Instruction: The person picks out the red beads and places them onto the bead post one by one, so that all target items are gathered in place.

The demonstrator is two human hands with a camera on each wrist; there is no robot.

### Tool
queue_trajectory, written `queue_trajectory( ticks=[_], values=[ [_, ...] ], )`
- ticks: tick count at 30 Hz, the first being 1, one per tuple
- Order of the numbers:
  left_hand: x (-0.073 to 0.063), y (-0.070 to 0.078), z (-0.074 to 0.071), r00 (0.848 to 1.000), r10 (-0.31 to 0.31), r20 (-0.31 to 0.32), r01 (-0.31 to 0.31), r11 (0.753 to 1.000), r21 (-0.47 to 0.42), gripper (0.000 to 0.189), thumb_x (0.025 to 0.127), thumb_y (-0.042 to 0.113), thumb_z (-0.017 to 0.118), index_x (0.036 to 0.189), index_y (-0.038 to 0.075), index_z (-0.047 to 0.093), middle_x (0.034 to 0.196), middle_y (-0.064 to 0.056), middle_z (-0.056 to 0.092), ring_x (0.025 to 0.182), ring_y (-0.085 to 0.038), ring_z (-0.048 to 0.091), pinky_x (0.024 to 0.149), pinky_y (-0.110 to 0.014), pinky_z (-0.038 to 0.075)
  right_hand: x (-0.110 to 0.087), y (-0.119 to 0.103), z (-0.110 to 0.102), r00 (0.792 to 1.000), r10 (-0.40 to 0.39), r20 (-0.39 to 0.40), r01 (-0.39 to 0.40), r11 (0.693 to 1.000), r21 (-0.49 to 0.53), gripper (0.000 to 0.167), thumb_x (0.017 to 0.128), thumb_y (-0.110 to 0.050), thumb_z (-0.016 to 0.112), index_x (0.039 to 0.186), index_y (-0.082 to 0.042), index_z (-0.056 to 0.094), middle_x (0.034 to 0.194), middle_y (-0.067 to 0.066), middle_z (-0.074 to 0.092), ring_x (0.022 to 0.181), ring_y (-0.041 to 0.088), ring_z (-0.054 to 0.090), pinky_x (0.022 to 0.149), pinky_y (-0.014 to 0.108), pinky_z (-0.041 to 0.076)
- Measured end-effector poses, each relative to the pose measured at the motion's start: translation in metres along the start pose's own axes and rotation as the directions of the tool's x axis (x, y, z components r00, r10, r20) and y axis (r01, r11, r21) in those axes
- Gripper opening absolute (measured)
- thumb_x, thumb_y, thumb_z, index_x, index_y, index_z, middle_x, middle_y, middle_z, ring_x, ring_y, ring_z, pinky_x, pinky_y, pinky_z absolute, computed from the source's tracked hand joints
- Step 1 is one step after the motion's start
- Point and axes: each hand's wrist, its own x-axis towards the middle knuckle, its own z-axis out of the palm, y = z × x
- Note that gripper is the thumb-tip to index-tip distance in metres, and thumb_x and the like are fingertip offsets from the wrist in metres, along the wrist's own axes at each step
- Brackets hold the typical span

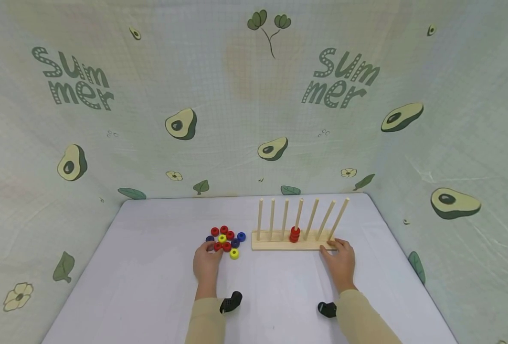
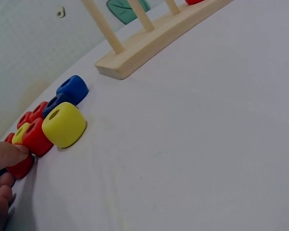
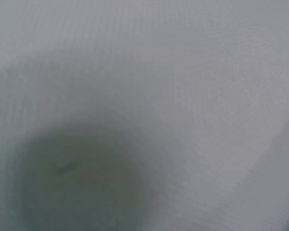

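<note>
My left hand (image 1: 206, 263) is at the near left edge of a loose group of beads. Its thumb and fingers pinch a red bead (image 2: 21, 168), partly hidden by the thumb in the left wrist view. Beside it lie another red bead (image 1: 227, 247), a yellow bead (image 1: 234, 253) and a blue bead (image 1: 241, 236). To the right stands a wooden peg rack (image 1: 275, 246) with several upright pegs. Stacked red beads (image 1: 294, 234) sit on its middle peg. My right hand (image 1: 341, 262) grips the right end of the rack's base, thumb at the front edge.
More red, dark blue and yellow beads lie close together around the yellow bead (image 1: 222, 238) in the group. A white cloth covers the table (image 1: 151, 277). A patterned curtain (image 1: 219, 157) rises behind and on both sides. The right wrist view shows mostly pale cloth.
</note>
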Motion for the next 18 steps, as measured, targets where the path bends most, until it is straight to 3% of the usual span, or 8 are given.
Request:
queue_trajectory(
  ticks=[9,18],
  values=[
    [0.0014,-0.0023,0.0000,1.000,0.011,0.002,-0.011,1.000,0.026,0.040,0.086,0.016,0.075,0.123,0.005,0.063,0.113,-0.016,0.064,0.105,-0.033,0.056,0.091,-0.048,0.048,0.0009,0.0014,0.0022,1.000,0.000,-0.006,0.000,1.000,-0.004,0.030,0.073,-0.010,0.084,0.096,0.007,0.072,0.111,0.026,0.059,0.107,0.044,0.050,0.097,0.050,0.036],
    [0.0025,-0.0014,-0.0027,0.999,0.033,0.007,-0.033,0.999,-0.015,0.039,0.085,0.018,0.075,0.121,0.007,0.064,0.109,-0.014,0.065,0.102,-0.032,0.056,0.088,-0.047,0.048,0.0001,-0.0015,0.0001,1.000,0.003,-0.002,-0.003,1.000,-0.009,0.030,0.074,-0.011,0.082,0.096,0.007,0.072,0.112,0.025,0.058,0.107,0.044,0.050,0.096,0.051,0.036]
  ],
)
